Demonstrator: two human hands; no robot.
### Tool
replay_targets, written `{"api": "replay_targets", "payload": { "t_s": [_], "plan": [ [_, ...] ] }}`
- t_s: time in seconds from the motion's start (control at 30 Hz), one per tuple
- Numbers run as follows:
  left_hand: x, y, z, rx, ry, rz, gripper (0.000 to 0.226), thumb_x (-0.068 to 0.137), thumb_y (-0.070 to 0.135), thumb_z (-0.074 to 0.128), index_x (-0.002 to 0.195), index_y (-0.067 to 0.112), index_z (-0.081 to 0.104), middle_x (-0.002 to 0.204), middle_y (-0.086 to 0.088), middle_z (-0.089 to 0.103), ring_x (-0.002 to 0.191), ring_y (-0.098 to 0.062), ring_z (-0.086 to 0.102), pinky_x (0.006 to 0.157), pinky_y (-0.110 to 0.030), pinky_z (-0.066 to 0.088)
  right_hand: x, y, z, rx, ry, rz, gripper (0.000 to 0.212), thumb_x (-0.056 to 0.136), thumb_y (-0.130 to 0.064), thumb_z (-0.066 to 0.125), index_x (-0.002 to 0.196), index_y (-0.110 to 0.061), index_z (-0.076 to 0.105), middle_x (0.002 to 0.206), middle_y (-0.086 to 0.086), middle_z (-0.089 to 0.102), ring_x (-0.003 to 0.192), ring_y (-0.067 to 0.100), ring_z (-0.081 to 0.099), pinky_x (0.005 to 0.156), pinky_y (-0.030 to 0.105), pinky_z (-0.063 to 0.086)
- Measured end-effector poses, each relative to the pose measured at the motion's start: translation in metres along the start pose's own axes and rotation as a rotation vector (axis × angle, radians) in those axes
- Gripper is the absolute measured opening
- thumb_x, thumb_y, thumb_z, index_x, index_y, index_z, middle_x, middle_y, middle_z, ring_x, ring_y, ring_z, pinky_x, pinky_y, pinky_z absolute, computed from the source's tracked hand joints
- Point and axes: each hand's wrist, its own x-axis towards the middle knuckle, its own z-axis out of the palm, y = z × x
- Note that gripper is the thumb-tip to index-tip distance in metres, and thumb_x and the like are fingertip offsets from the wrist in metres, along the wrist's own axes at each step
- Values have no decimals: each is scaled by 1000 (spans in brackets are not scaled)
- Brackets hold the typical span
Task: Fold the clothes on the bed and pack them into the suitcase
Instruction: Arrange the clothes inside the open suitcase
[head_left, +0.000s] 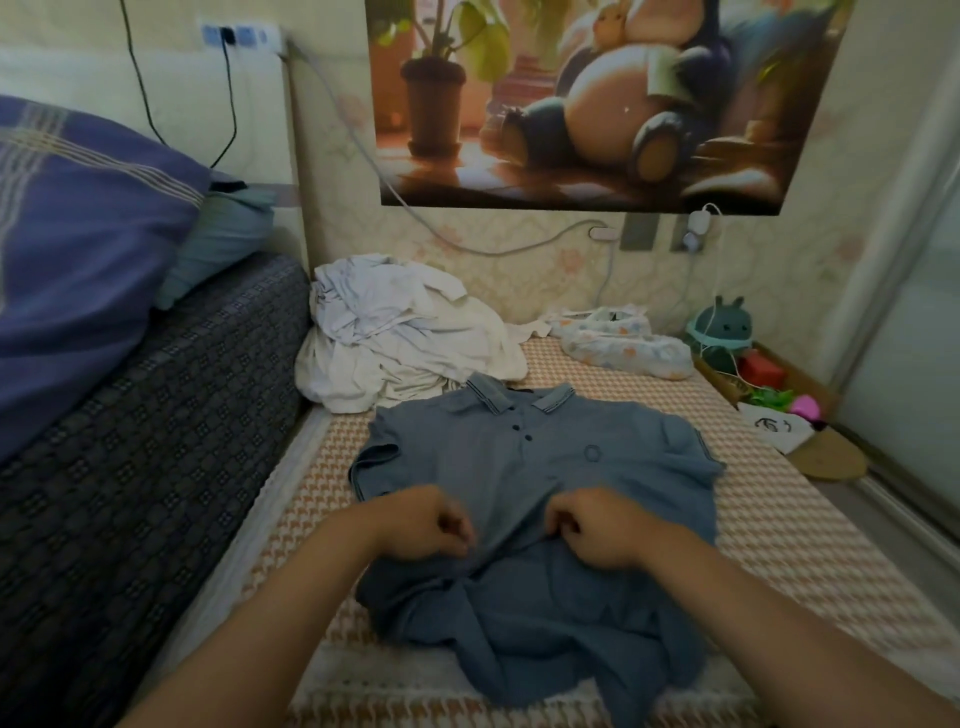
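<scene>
- Pile (395, 332) of white clothes, crumpled and unfolded, lies at the far left of the bed (332, 431), behind the shirt's collar and just touching it.
- Left hand (426, 525) sits on the left half of the shirt at about mid-length. Its fingers are curled inward and seem to pinch the cloth, though blur hides the fingertips.
- Shirt (519, 457), a blue polo, lies face up in the middle of the bed. Its long axis runs straight away from the person, with the collar far and the hem near. The upper half is flat; the lower half is rumpled, with a ridge of cloth raised between the two hands.
- Right hand (597, 530) mirrors the left on the shirt's right half. Its fingers are likewise curled, apparently pinching fabric near the midline.
- The two hands are equally near and level with each other — neither leads. The flat collar end lies ahead of them and the loose hem lies behind, toward the person, so smoothing probably means drawing cloth along that axis.
- Printed garment (623, 338) lies far right, well apart from the shirt.
- No suitcase is in view — packing looks some way off.
</scene>
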Motion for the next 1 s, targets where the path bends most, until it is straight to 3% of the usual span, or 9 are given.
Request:
{"api": "replay_targets", "payload": {
  "t_s": [0.07,0.13,0.23,0.37,0.47,0.57,0.67,0.87,1.0],
  "plan": [
    [4,6,9,272,-44,-64,12,88,21,60,96,22,69,88,7,63,83,-16,59,79,-32,50,-17,5,-2,56,-89,22,19,82,-19,61,95,-32,66,98,-13,64,91,10,60,83,27,51],
    [6,21,9,487,196,-83,18,87,23,56,99,29,68,97,5,60,91,-20,59,80,-32,48,-33,8,-5,164,-142,11,22,76,-41,76,94,-36,64,104,-15,59,97,8,58,88,29,51],
    [10,50,6,195,298,103,10,83,33,65,91,38,62,99,11,60,92,-11,57,80,-30,49,-51,9,-8,72,-285,24,64,53,-74,79,105,-43,58,114,-15,43,108,7,43,97,30,44],
    [8,58,29,299,-347,27,58,64,59,81,107,35,51,112,8,46,100,-18,49,89,-40,49,-66,9,5,-58,-190,-76,38,73,-48,80,105,-31,66,119,-9,43,109,10,41,90,21,36],
    [14,46,45,400,-160,121,37,75,45,75,98,22,58,105,-1,46,96,-22,47,84,-41,46,-72,15,-10,124,-142,-56,12,94,-30,64,98,-21,71,98,-15,60,88,0,54,79,21,40],
    [12,53,33,89,-48,163,26,90,36,64,89,11,55,88,-8,54,80,-23,54,75,-40,44,-77,21,-38,271,-78,42,13,101,-22,52,99,-23,65,95,-13,60,92,7,57,78,21,40],
    [5,70,26,-155,-293,64,28,97,41,55,103,14,58,92,1,61,82,-14,58,82,-37,48,-80,26,-49,294,-191,136,23,104,-29,46,93,-18,63,94,-6,61,92,19,59,81,29,43],
    [14,70,18,29,-524,-88,25,91,41,63,92,16,66,86,-1,63,82,-19,59,80,-39,52,-71,32,-47,91,-397,176,6,84,-18,62,82,-17,56,82,0,55,73,14,48,65,31,37],
    [38,49,-33,296,-115,-73,17,88,31,65,78,17,64,76,2,60,78,-16,59,74,-31,48,-38,45,-74,294,-96,203,14,87,-7,60,83,-17,68,81,-10,62,73,2,54,64,19,40]
  ]
}}
